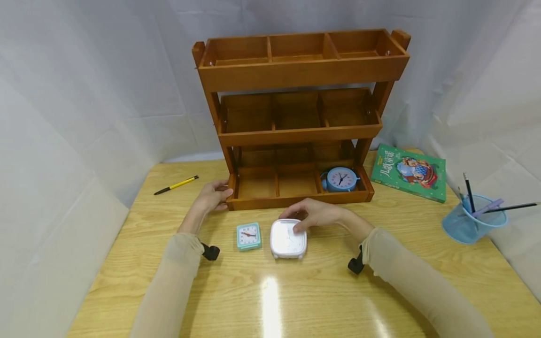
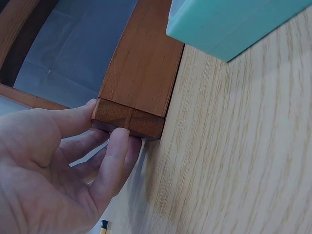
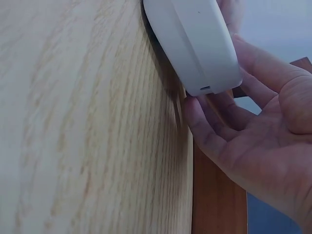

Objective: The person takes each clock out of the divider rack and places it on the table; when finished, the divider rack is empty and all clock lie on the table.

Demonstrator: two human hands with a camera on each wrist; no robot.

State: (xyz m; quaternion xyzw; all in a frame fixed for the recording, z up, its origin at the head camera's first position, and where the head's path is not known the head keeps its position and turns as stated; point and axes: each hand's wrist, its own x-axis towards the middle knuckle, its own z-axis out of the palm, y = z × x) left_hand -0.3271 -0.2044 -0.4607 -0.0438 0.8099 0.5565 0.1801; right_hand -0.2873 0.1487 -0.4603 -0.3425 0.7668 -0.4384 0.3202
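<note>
My right hand (image 1: 318, 213) grips a white alarm clock (image 1: 284, 239), its thumb over the face and fingers behind the far edge. The right wrist view shows the rounded white side of this clock (image 3: 200, 48) close over the wood grain. At the near left corner of a brown wooden shelf (image 1: 296, 203), my left hand (image 1: 213, 196) holds the end, thumb and fingertips against the wood (image 2: 129, 117). Between the hands, a small mint-green square clock (image 1: 249, 236) sits on the table. A blue round alarm clock (image 1: 341, 179) occupies the bottom right compartment.
Left of the shelf lies a yellow and black pen (image 1: 176, 185). On the right are a green book (image 1: 409, 172) and a blue mesh pen cup (image 1: 471, 225) with several pens sticking out. White cloth (image 1: 127, 84) hangs behind the wooden table (image 1: 236, 300).
</note>
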